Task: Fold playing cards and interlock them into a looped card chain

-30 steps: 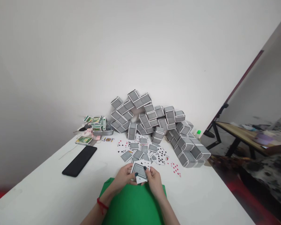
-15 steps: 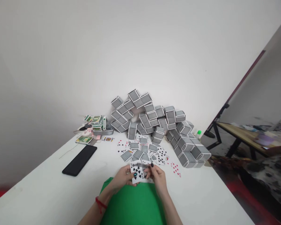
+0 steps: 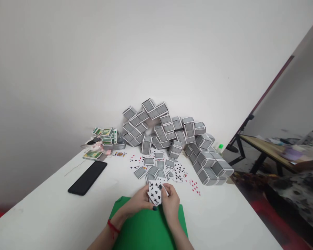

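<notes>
My left hand [image 3: 139,201] and my right hand [image 3: 171,198] meet above a green mat [image 3: 148,229] at the front of the table. Between them are black-suited playing cards [image 3: 154,192], faces toward me, one showing a nine. My left fingers grip their left side, with the thumb near the lower edge. My right hand pinches them at the upper right. How many cards are held I cannot tell. Just beyond my fingers lie loose cards [image 3: 153,171], some face down with grey backs and others face up.
Grey-backed card blocks [image 3: 161,133] form a stacked, arching structure against the wall, stepping down at the right [image 3: 207,159]. Left of it are green card boxes [image 3: 106,133] and a black phone [image 3: 87,178]. Red-suited cards [image 3: 194,187] lie right; a green-capped bottle [image 3: 220,147] stands behind.
My right hand has moved in and now pinches the cards at their upper right. My left thumb has slid off the card face down to the lower edge.
</notes>
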{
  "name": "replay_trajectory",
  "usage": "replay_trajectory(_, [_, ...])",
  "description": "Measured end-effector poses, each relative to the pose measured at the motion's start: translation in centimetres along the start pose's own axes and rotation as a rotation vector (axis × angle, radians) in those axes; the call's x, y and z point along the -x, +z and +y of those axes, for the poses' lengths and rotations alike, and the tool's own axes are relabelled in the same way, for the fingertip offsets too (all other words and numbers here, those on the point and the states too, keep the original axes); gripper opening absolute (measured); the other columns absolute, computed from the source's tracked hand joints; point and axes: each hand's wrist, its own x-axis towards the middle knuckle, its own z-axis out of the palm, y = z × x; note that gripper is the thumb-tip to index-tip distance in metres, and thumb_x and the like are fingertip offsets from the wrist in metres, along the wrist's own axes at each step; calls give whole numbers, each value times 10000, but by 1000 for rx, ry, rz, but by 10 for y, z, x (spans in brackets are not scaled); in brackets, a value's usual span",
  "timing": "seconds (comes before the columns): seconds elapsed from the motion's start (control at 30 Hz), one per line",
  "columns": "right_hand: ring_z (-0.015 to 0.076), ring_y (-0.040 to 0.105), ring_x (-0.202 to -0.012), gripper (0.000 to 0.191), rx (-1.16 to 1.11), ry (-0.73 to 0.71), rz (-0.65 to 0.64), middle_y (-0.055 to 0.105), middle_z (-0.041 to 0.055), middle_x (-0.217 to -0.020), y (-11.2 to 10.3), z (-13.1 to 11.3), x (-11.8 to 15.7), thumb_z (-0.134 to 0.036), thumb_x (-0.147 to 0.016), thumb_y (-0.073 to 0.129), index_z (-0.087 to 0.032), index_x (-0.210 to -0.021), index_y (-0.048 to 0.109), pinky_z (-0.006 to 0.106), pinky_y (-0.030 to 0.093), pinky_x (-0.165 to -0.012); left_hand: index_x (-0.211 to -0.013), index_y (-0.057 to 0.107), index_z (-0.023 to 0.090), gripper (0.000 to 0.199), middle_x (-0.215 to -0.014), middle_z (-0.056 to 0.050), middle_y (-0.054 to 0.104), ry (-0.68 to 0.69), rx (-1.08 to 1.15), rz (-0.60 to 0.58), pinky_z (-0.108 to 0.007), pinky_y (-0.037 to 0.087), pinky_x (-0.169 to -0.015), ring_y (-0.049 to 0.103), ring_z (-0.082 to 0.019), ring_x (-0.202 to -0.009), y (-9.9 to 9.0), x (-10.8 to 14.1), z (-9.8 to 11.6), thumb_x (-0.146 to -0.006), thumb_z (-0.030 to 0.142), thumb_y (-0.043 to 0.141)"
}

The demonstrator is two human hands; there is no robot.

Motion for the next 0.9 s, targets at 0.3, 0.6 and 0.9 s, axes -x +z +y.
replay_trajectory(0.3, [181,609,-724,456,-476,212,-148,657,40,-800,19,-7,12,-388,-610,683,-189,-996,543,260,479,-614,-1142,472,136,513,-1038,-105,625,93,-153,594,-360,440,-834,563,-239,-959,-11,-10,-13,-699,373,578])
replay_trajectory(0.6, [127,533,-565,303,-553,292,-344,617,9,-646,14,-13,9,-417,-656,655,-141,-780,633,235,438,-529,-899,620,118,367,-918,-85,676,115,-197,567,-354,459,-815,590,-251,-895,-8,-4,-3,-657,393,613])
replay_trajectory(0.9, [135,552,-499,311,-603,264,-470,646,6,-630,6,-20,4,-378,-589,713,-169,-790,600,233,406,-501,-855,572,146,343,-666,-21,641,68,-358,585,-218,410,-430,553,-131,-500,-13,7,16,-650,420,600])
